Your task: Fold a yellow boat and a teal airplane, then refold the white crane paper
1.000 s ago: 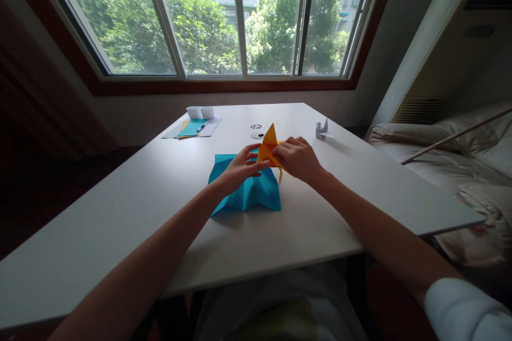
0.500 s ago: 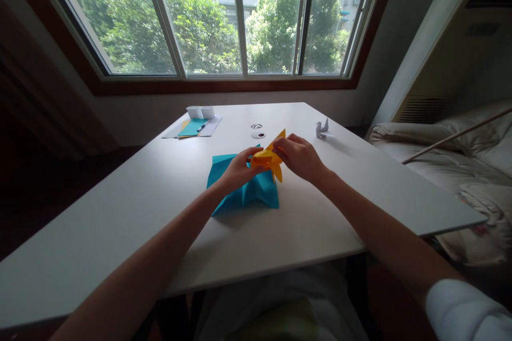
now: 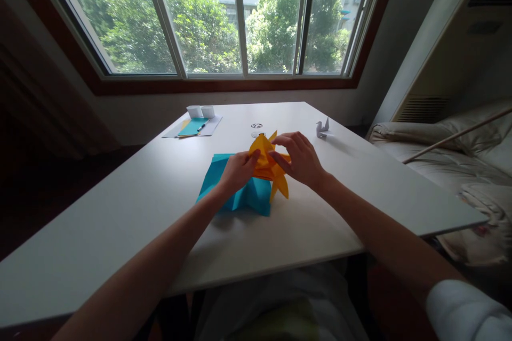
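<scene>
The orange paper (image 3: 269, 167) is already well past its first folds: it shows several creased layers, a raised point at the top and two narrow points hanging down at its lower right, so a good part of the folding looks done. It is held just above the middle of the white table (image 3: 120, 224), over the right part of a teal paper (image 3: 234, 186) that lies creased and partly opened flat on the table. The left hand (image 3: 237, 170) is closed around the orange paper's left side, thumb on top and fingers curled beneath it. The right hand (image 3: 301, 159) pinches the paper's upper right part between thumb and forefinger, with the other fingers loosely bent (the exact flap it grips is too small to tell). The shape is not yet a finished figure, judging by the small white paper bird (image 3: 321, 129) standing near the far right edge; more shaping seems left. Near the far left edge lie a few sheets of paper (image 3: 192, 127) with a small white box (image 3: 200, 112) behind them.
</scene>
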The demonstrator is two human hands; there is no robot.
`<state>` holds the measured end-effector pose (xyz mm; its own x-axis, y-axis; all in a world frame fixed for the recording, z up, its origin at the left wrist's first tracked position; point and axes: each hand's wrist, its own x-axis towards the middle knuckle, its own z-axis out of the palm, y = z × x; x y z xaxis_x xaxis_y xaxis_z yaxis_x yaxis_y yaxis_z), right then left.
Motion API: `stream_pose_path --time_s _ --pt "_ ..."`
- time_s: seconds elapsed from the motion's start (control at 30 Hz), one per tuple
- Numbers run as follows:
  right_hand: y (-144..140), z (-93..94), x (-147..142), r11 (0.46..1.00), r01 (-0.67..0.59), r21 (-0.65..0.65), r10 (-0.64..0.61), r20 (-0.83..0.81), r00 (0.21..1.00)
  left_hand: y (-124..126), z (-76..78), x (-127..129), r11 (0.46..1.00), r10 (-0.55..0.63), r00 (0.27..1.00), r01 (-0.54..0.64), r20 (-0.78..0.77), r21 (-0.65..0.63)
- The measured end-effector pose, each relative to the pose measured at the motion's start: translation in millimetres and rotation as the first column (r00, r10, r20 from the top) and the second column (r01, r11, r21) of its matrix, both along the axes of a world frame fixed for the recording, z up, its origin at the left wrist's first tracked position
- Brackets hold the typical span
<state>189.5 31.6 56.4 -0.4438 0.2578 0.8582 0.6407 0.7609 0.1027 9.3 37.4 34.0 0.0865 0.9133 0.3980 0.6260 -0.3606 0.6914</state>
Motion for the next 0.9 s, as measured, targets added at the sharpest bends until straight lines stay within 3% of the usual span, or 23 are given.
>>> stream_pose_path --time_s 0.13,0.2,0.27,0.43,0.53,0.67,0.9 --pt "-1 -1.6 -2 0.995 -0.037 -0.091 0.03 -0.069 0.997 5 0.0 -5 0.991 0.125 0.988 -0.128 0.088 0.031" --pt "0 -3.8 -3 0.978 -0.02 -0.208 -0.006 -0.128 0.992 7 0.2 -8 0.985 0.168 0.971 -0.174 0.169 0.02" --pt "3 -7.1 -4 0.923 0.009 -0.385 -0.079 -0.168 0.983 9 0.4 -10 0.98 0.194 0.948 -0.198 0.254 -0.01" --pt "12 -14.5 -4 0.631 -0.003 -0.776 -0.154 -0.13 0.979 13 -0.8 -14 0.982 0.185 0.899 -0.188 0.397 -0.031" --pt "17 -15.9 -2 0.463 -0.169 -0.87 -0.131 -0.255 0.958 15 -2.7 -15 0.989 0.139 0.885 -0.143 0.444 -0.024" --pt "25 -15.5 3 0.247 -0.431 -0.868 -0.162 -0.475 0.865 18 -5.0 -17 0.991 0.133 0.868 -0.111 0.479 -0.075" --pt "28 -9.4 8 -0.081 -0.644 -0.761 -0.349 -0.583 0.733 22 -8.9 -22 0.993 0.114 0.942 -0.11 0.315 -0.029"
